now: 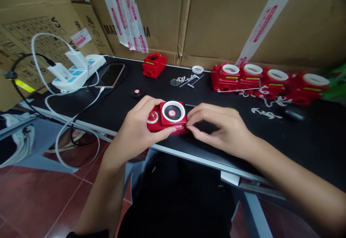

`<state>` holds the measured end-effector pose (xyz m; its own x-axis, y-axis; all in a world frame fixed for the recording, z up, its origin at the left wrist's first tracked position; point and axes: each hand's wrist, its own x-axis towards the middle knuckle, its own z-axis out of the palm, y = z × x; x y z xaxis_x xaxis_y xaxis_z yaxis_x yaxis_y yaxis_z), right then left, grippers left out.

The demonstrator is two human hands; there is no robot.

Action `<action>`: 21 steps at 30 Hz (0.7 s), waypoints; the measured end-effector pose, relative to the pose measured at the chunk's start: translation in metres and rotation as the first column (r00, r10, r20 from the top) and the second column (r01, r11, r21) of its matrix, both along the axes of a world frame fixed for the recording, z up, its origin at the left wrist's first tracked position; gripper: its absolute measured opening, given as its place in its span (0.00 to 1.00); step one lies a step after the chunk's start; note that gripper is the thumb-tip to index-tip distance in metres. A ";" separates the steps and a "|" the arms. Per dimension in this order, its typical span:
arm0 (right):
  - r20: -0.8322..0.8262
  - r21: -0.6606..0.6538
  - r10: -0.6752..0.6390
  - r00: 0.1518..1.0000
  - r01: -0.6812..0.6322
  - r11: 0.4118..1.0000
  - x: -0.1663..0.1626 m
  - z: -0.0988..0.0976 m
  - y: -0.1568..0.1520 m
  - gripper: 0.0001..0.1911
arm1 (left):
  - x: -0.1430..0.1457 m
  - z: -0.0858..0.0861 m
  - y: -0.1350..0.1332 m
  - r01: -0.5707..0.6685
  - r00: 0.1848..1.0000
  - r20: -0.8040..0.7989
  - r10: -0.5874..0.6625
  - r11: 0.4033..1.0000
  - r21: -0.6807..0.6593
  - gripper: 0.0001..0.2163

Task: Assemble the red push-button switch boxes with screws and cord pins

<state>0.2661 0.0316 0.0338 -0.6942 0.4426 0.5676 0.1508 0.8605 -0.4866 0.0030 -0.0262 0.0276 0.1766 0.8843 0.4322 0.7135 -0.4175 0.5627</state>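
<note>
A red alarm button box rests near the table's front edge. Its top carries a white ring around a black disc with a red-and-white emblem, and a red lamp dome sits at its left end. My left hand is wrapped round that end, thumb along the front side. At the right end, thumb and index finger of my right hand are pinched together against the box's edge; whatever they pinch is too small to make out. A thin metal tool tip shows behind the right fingers.
Several red boxes with white rings line the back right, white cords before them. Behind are another red box, a loose white ring, small metal parts and a black button. A phone and power strip lie left.
</note>
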 end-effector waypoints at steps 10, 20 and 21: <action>-0.032 -0.035 -0.044 0.998 0.043 0.998 0.001 0.002 0.000 0.06 | 0.008 0.004 -0.006 -0.078 0.995 -0.053 0.079 0.997 0.024 0.24; -0.036 -0.121 -0.051 0.998 0.047 0.992 0.006 0.005 0.001 0.03 | 0.006 0.006 -0.004 -0.061 0.994 -0.083 0.064 0.997 0.039 0.24; -0.036 -0.121 -0.057 0.998 0.052 0.991 0.007 0.006 0.001 0.03 | 0.005 0.006 -0.004 -0.058 0.994 -0.092 0.062 0.997 0.044 0.24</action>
<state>0.2729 0.0329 0.0396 -0.6452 0.5456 0.5349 0.1747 0.7868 -0.5919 0.0083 -0.0304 0.0339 0.1651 0.8762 0.4528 0.7861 -0.3942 0.4760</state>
